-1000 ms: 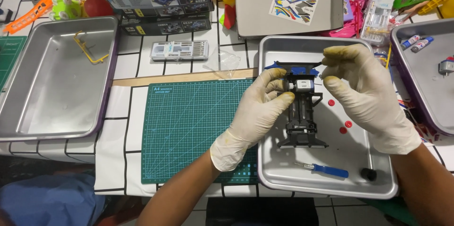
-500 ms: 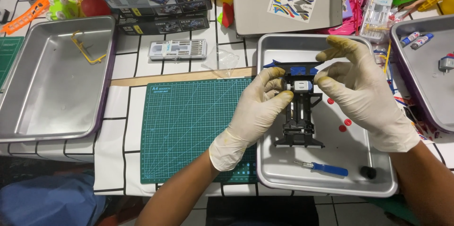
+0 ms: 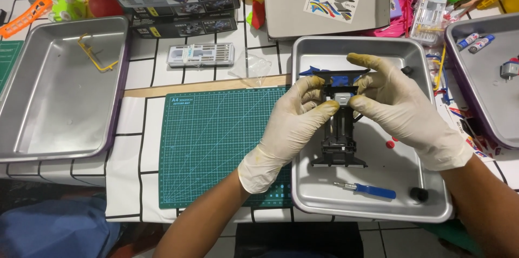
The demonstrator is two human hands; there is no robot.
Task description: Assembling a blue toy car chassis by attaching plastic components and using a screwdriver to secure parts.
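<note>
Both gloved hands meet over the metal tray point(image 3: 427, 204) at centre right of the frame, holding a black toy car chassis point(image 3: 339, 133) above its floor. The left hand point(image 3: 294, 123) comes in from the lower middle; its grip is closed on the chassis's left side near the top, thumb and forefinger pinching beside a small grey part point(image 3: 343, 97). The right hand point(image 3: 403, 109) comes in from the lower right, thumb and forefinger nipping the same top end from the right, the other fingers spread and lifted. A blue piece point(image 3: 339, 79) shows just above the grey part, between the two hands.

On the tray floor, below the chassis, lies a blue-handled screwdriver point(image 3: 367, 189), with a small black wheel point(image 3: 418, 193) just to its right. A small red bit point(image 3: 390, 144) sits right of the chassis, close to the right hand.

Left of the tray a green cutting mat point(image 3: 211, 144) lies on the desk point(image 3: 130, 128). At the far left is a second tray point(image 3: 32, 128) with a yellow wire-like piece point(image 3: 94, 55) in it. A clear bit case point(image 3: 200, 54) sits above the mat, a grey box point(image 3: 324, 1) with a sticker sheet at upper centre, and a third tray point(image 3: 481, 85) at the right edge.
</note>
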